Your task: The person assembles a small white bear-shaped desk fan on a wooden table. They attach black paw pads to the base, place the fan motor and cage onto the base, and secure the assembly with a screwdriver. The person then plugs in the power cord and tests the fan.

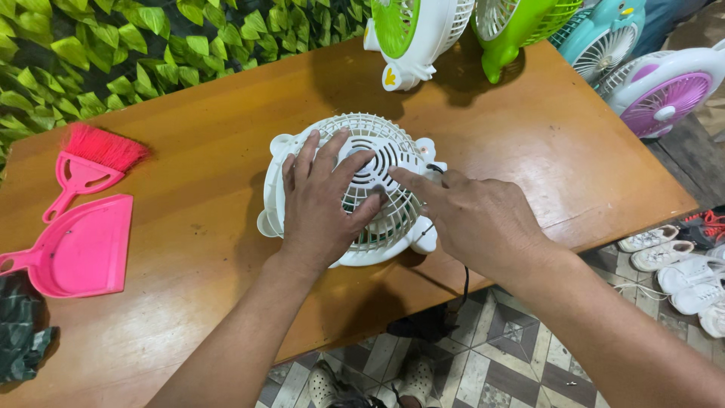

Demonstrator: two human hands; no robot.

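Observation:
A small white table fan (393, 147) lies face down on the wooden table (189, 151), its rear grille up. My left hand (321, 200) rests flat on the grille with fingers spread, pressing the left and middle part. My right hand (472, 219) is at the fan's right side, its index finger stretched onto the grille near the centre. A thin black cord (464, 283) runs from the fan's right edge under my right hand and down off the table's front edge.
A pink dustpan (75, 249) and a pink hand brush (91, 162) lie at the left. Several coloured fans stand along the far edge: white-green (411, 34), green (513, 30), teal (604, 38), white-purple (664, 91). Leaf wall behind; shoes (680, 264) on the tiled floor.

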